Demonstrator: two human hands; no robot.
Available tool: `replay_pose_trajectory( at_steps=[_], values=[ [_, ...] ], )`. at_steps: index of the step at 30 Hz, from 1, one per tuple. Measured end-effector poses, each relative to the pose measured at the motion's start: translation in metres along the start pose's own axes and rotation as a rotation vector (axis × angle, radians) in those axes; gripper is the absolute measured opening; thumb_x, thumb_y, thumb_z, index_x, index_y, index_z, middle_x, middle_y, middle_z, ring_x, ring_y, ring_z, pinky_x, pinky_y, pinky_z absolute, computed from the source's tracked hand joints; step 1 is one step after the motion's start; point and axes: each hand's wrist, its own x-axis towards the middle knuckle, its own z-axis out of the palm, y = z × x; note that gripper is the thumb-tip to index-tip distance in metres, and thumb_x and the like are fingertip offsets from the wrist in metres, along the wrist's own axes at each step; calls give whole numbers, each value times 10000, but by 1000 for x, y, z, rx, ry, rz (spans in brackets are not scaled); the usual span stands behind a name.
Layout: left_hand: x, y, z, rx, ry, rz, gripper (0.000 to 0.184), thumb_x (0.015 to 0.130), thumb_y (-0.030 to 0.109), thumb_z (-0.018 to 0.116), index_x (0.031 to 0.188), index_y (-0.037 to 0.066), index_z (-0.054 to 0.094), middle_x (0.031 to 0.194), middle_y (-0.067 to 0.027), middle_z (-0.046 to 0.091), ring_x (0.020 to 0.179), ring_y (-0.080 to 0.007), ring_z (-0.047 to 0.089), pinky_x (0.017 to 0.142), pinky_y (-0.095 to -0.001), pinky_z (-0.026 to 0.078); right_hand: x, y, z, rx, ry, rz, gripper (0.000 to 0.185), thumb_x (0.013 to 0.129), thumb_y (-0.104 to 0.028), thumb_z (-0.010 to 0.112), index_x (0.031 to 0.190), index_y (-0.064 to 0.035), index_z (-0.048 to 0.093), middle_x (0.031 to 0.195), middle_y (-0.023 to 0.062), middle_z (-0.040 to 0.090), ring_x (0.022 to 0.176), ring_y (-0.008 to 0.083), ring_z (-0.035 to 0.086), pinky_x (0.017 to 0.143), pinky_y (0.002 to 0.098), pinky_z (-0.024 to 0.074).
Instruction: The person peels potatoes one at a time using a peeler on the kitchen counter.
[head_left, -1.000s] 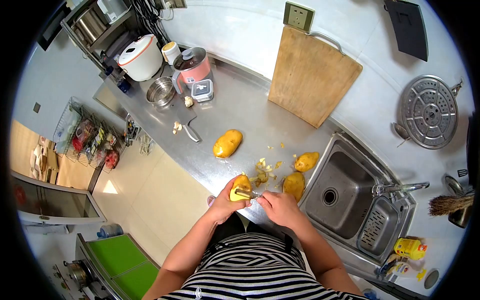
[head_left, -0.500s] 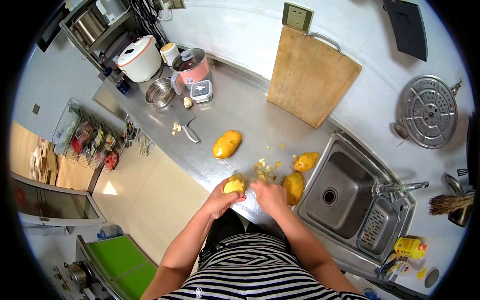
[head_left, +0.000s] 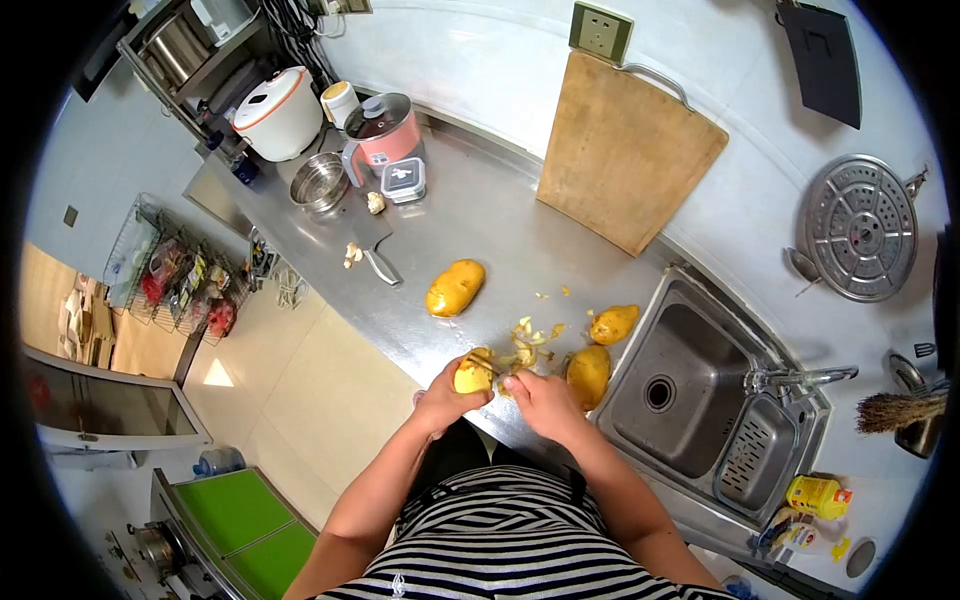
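Note:
My left hand [head_left: 447, 402] is wrapped round a partly peeled potato [head_left: 473, 377], whose pale yellow flesh shows. Close beside it, my right hand [head_left: 546, 402] grips a peeler [head_left: 494, 367], mostly covered by the fingers, with its head against the potato's upper side. Scraps of potato peel [head_left: 524, 345] lie on the steel counter just beyond my hands. To the right of the scraps rest two unpeeled potatoes, a nearer one [head_left: 588, 376] and a smaller one [head_left: 614, 324]. Another whole potato [head_left: 455, 288] lies farther up the counter.
At the right is a steel sink [head_left: 660, 330] with a tap [head_left: 805, 375]. A wooden cutting board [head_left: 630, 150] leans on the wall. Up the counter are a cleaver [head_left: 375, 245], garlic [head_left: 375, 203], a steel bowl [head_left: 320, 183], a pink pot [head_left: 385, 140] and a rice cooker [head_left: 275, 115].
The potato in my left hand has turned, with its peeled side now facing down and left. My right hand has shifted slightly right, and the peeler now shows against the potato.

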Motion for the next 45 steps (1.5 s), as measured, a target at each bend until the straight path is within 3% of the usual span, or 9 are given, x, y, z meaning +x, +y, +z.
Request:
replay_pose_trajectory(
  at_steps=[3,6,11,21,26,37,39,41,45],
  values=[
    [3,-5,-4,82,-53,-33,681,717,93,748,1288,-52,407,1054,-85,582,922,-154,568,779,-282,491,-1,-3,1,-90,-49,-67,348,943,-369,452,888,-45,564,710,205,614,690,418,597,619,503,460],
    [4,-3,-7,122,-95,-93,658,729,96,731,1280,-56,403,1006,-90,595,875,-160,581,753,-281,501,8,7,8,-146,-56,-85,330,944,-378,448,932,-70,567,720,206,623,709,419,605,632,514,459],
    [-9,19,7,-55,-100,-116,548,737,-7,660,1234,-55,437,914,-100,609,812,-166,603,696,-267,501,25,18,-1,-135,63,237,396,962,-393,387,930,-55,590,823,208,648,777,404,624,688,511,470],
    [-4,9,-1,-174,-100,-116,572,755,-44,627,1283,-46,408,952,-103,605,829,-175,608,712,-270,511,-2,5,14,-41,12,-97,350,953,-372,432,853,-61,556,678,203,616,630,433,597,591,521,464],
    [-16,25,8,-222,-128,-146,597,749,-51,639,1295,-43,396,977,-103,600,843,-171,609,729,-273,511,22,30,10,-49,92,237,386,956,-386,409,924,-45,588,802,245,621,782,444,595,706,523,451],
    [-11,14,-3,-269,-116,-123,543,754,-38,641,1251,-59,424,990,-103,596,856,-172,617,734,-265,527,-6,5,15,226,-76,-25,325,942,-332,478,854,-29,554,706,221,596,690,422,586,608,480,446],
    [-10,13,-3,-304,-123,-148,531,757,-36,637,1244,-61,426,992,-106,597,848,-175,624,729,-258,532,0,5,13,-73,6,-72,288,940,-316,481,862,-49,557,717,211,612,687,413,605,594,493,456],
    [-6,12,-3,-481,-126,-246,529,763,-34,629,1247,-62,415,992,-116,597,839,-179,631,737,-256,541,12,12,14,-110,73,0,289,936,-327,484,872,-56,562,723,210,620,698,405,614,600,498,461],
    [-14,27,-1,-419,-175,-171,460,783,-50,604,1214,-40,447,1056,-122,602,864,-170,635,726,-234,551,25,16,1,-175,197,145,332,936,-362,471,874,-53,574,731,212,626,722,396,627,627,507,467]
  ],
)
